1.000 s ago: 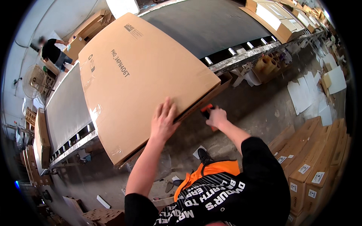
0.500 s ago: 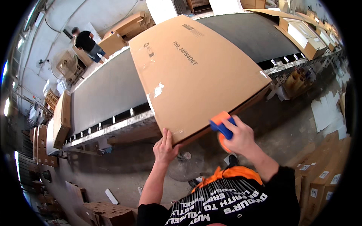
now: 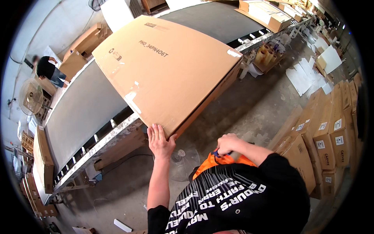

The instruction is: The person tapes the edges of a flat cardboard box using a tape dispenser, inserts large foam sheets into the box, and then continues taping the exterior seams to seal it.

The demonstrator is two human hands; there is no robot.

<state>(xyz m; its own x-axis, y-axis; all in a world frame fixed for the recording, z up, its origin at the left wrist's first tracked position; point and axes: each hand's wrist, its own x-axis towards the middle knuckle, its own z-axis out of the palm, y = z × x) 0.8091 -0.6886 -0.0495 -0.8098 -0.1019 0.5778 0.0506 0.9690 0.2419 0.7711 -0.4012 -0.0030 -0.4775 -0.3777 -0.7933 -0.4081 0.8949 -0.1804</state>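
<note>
A large, flat brown cardboard box [image 3: 171,74] lies across the conveyor, its near end sticking out past the rail toward me. My left hand [image 3: 160,141] rests on its near left corner, fingers laid flat on the top and thumb at the edge. Bits of shiny clear tape show on the lid near its left side. Close to my waist, apart from the box, my right hand [image 3: 229,144] is closed around a tape dispenser [image 3: 215,153]. Only a small blue part of the dispenser shows; the hand and the orange cloth at my waist hide or blend with the rest.
The dark conveyor belt [image 3: 83,105] runs from lower left to upper right. Another carton [image 3: 43,160] stands at its left end, and an open box [image 3: 269,15] lies farther up. Stacked cartons [image 3: 323,136] fill the right. A floor fan [image 3: 183,162] stands below; another person [image 3: 50,71] stands beyond the belt.
My right hand has drawn the tape dispenser away from the box's near edge, back to my waist. My left hand stays on the corner. The whole view has turned to the right.
</note>
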